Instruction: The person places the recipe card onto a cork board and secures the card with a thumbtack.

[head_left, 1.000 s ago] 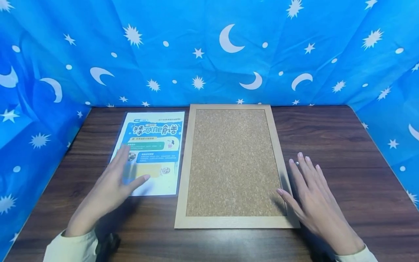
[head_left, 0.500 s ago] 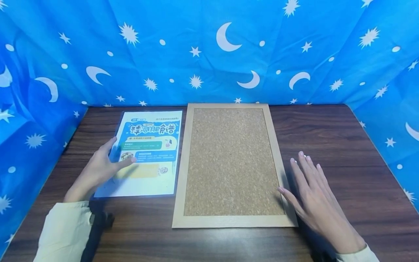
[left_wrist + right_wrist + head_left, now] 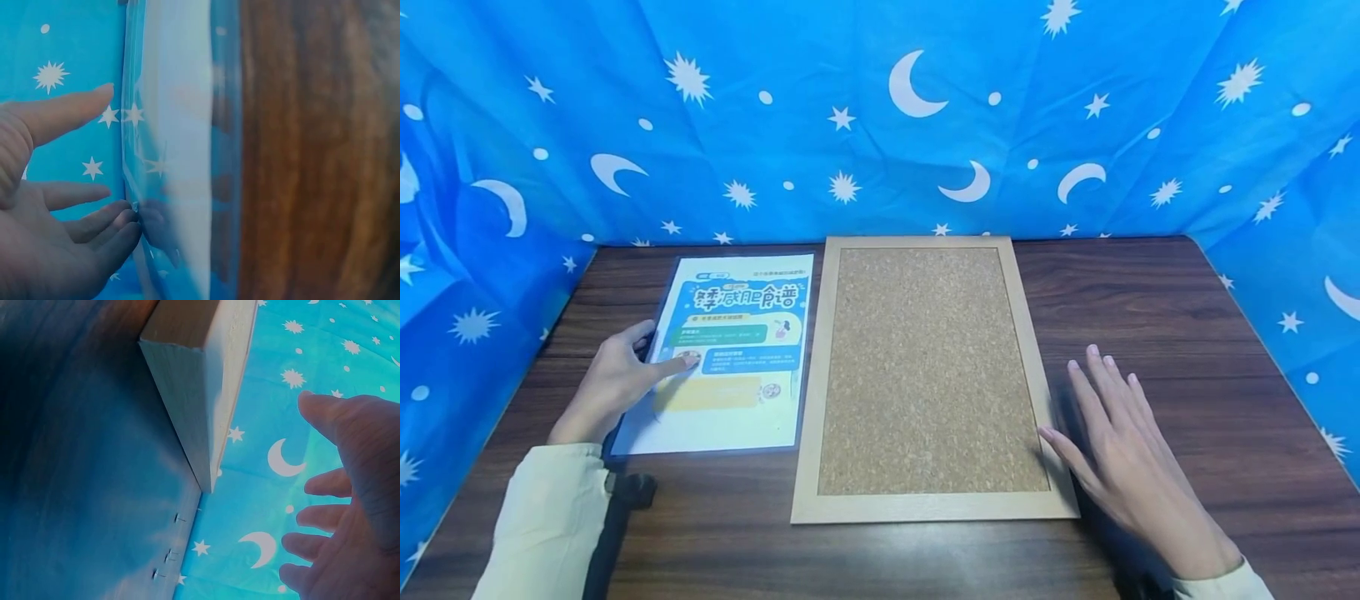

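Observation:
A laminated sheet (image 3: 737, 425) printed in blue, green and yellow lies at the left of the table. My left hand (image 3: 613, 375) is at its left edge, thumb stretched over the print. From the left wrist, the fingertips (image 3: 130, 219) meet the edge of the sheet (image 3: 181, 125), while the thumb is raised apart from it. Right of the sheet lies a cork board (image 3: 932, 367) with a pale wooden frame. Beside the board's lower right side, my right hand (image 3: 1138, 467) is spread palm down and holds nothing, its thumb overlapping the frame in the head view.
Several small pins (image 3: 167, 555) stand on the dark wood-grain table (image 3: 925, 558), seen past the board's corner in the right wrist view. A blue cloth (image 3: 850, 125) with white moons and stars walls in the back and both sides.
My left hand has drawn back to the left from above the sheet and come down to its left edge. My right hand stays almost where it was.

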A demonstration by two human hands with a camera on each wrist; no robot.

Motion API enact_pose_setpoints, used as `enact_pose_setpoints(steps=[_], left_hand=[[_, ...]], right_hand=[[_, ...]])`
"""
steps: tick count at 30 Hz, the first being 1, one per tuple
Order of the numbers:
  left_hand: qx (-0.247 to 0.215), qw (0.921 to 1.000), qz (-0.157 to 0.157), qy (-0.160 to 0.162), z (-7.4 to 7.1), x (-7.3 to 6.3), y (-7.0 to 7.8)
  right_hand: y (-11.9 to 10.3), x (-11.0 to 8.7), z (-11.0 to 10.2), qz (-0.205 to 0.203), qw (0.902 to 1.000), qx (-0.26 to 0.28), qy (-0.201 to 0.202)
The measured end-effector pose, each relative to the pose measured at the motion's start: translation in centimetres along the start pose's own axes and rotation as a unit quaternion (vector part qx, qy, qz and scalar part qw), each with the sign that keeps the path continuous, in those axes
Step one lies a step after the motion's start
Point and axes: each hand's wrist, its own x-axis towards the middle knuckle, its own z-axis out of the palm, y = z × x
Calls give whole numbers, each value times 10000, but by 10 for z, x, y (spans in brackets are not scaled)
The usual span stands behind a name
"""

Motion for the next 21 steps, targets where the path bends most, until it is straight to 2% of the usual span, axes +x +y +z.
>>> enact_pose_setpoints(steps=[10, 18, 21], left_hand=[[324, 9989, -306, 133, -4, 2, -3], [582, 9933, -998, 93, -7, 9, -5], [597, 9919, -1118, 50, -10, 10, -5]], right_hand=[[1, 0, 0, 50, 10000, 25, -70], [-1, 0, 0, 123, 9997, 53, -186], [-1, 1, 0, 114, 9997, 37, -199]])
